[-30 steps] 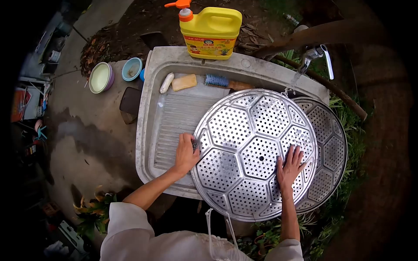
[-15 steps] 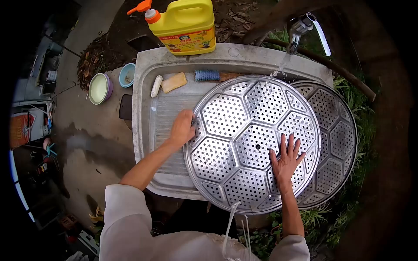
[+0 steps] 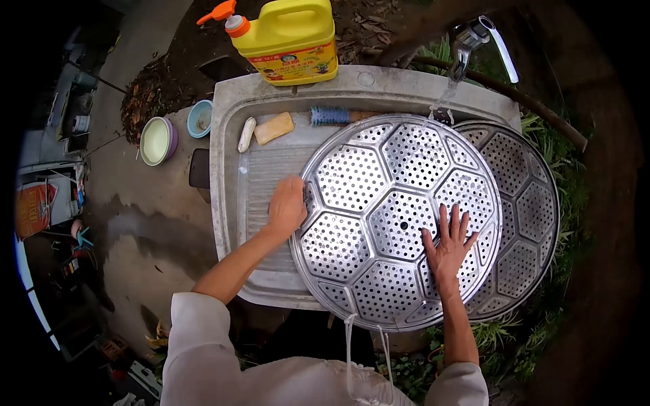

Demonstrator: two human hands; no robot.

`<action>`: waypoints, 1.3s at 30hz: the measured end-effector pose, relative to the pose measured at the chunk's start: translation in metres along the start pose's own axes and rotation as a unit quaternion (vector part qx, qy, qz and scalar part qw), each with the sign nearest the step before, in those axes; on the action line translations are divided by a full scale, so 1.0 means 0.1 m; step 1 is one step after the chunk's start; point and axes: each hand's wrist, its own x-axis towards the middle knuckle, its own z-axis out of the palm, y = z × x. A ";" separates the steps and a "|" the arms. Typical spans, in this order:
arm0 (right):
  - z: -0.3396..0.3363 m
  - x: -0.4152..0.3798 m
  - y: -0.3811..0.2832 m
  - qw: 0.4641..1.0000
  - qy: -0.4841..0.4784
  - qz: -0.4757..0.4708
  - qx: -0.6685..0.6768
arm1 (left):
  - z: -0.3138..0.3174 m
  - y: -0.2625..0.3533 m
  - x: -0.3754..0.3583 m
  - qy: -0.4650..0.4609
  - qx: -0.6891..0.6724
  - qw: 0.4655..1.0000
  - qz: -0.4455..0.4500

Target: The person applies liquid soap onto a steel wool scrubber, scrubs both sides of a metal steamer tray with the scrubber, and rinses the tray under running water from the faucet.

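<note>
A large round perforated metal plate (image 3: 403, 224) lies over the right part of a stone sink (image 3: 227, 169). At its left rim is my left hand (image 3: 288, 204), fingers curled; what they hold is hidden or too small to make out. My right hand (image 3: 448, 250) lies flat on the plate, right of the centre hole, with fingers spread. A second, darker perforated plate (image 3: 521, 203) sits partly beneath the first on the right. Water runs from the tap (image 3: 467, 44) near the plate's upper rim. A blue-bristled brush (image 3: 330, 116) lies at the sink's back, partly behind the plate.
A yellow bottle (image 3: 291, 40) with an orange pump stands on the back ledge. Inside the sink, a yellowish block (image 3: 274, 128) lies beside a white piece (image 3: 247, 135). Two basins, one pale green (image 3: 156, 141) and one blue (image 3: 199, 119), sit at left. Plants grow at right.
My left hand has shifted slightly along the plate's left rim, its fingers still curled. My right hand stays flat on the plate. The stream from the tap is more visible. The view has moved slightly.
</note>
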 end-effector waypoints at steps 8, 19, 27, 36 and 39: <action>0.00 -0.01 -0.03 1.000 0.001 -0.003 0.003 | 0.21 0.07 0.87 0.074 0.028 0.995 0.063; -0.07 -0.02 0.06 0.998 0.011 -0.042 0.046 | -0.15 0.14 -0.91 -0.078 -0.052 0.996 -0.015; 0.16 -0.22 -0.80 0.985 -0.049 -0.166 0.009 | 0.13 0.27 0.19 0.101 -0.098 0.986 -0.092; 0.12 -0.22 -0.82 0.982 -0.082 -0.170 -0.014 | 0.26 0.54 0.51 0.035 -0.040 0.988 0.144; 0.10 -0.20 -0.84 0.981 -0.080 -0.174 -0.004 | 0.39 0.76 0.43 0.036 -0.006 0.996 0.086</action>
